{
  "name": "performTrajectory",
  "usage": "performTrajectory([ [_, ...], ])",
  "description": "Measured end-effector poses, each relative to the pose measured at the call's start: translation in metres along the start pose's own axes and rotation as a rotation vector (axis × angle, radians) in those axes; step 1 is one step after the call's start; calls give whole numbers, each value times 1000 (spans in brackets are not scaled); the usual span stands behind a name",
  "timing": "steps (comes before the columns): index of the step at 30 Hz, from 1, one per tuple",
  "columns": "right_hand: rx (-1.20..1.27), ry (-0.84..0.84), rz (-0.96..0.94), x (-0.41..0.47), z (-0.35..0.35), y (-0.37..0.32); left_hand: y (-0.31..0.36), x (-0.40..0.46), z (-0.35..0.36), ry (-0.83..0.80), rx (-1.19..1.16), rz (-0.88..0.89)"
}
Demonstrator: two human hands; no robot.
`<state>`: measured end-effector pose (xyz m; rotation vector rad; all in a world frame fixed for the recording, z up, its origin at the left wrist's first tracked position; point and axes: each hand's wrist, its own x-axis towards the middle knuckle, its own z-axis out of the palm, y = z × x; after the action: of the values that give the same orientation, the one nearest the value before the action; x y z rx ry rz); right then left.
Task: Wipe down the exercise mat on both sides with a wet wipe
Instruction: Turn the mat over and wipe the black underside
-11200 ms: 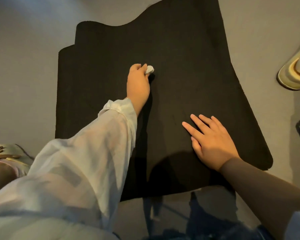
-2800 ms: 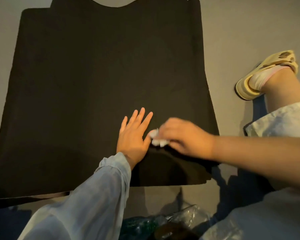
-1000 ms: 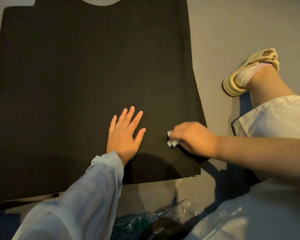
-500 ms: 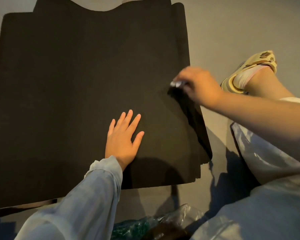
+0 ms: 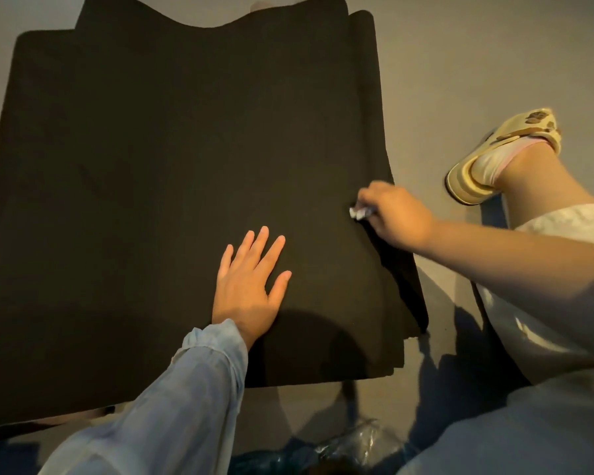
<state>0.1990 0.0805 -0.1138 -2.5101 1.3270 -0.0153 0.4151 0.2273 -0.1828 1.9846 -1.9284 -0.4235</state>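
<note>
A plain grey floor (image 5: 477,63) fills the background, smooth and matte, and one black exercise mat (image 5: 172,159) is spread over most of it. The mat looks like soft foam with a fine, slightly grainy surface; its far edge is wavy and a second layer is seen doubled underneath, peeking out along the far and right edges. The near-right corner (image 5: 410,317) looks layered and a bit lifted.

The left hand (image 5: 249,286) is laid flat on the mat near the middle of the near side, fingers straight and spread, so that grip is fully open, with nothing held, just pressed on the surface. A thin, semi-sheer pale blue sleeve (image 5: 186,395) is worn on that arm.

The right hand (image 5: 393,214) is placed at the mat's right edge, fingers curled round one small crumpled white wet wipe (image 5: 359,213), which is pinched tight and touches the mat. That forearm is bare.

One cream sandal (image 5: 504,152) with brown spots is seen on a foot to the far right, well off the mat. Some crinkly clear plastic (image 5: 354,443) is spotted at the near edge, what's in it can't be made out.
</note>
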Motion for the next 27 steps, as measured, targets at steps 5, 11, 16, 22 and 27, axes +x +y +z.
performTrajectory([
  [5, 49, -203, -76, -87, 12, -31, 0, 0, -3, -8, 23, 7],
  [11, 139, -292, -95, -145, 20, -51, 2, 3, -11, -98, 1, -11],
  [16, 532, 121, 384, -132, 6, -51, 15, 7, -32, -230, -150, -97],
  [22, 917, -2, 690, -100, 9, -67, 32, 17, -61, -321, -542, -290],
  [27, 869, 73, 560, -91, 10, -94, 53, 31, -81, -246, -716, -380],
])
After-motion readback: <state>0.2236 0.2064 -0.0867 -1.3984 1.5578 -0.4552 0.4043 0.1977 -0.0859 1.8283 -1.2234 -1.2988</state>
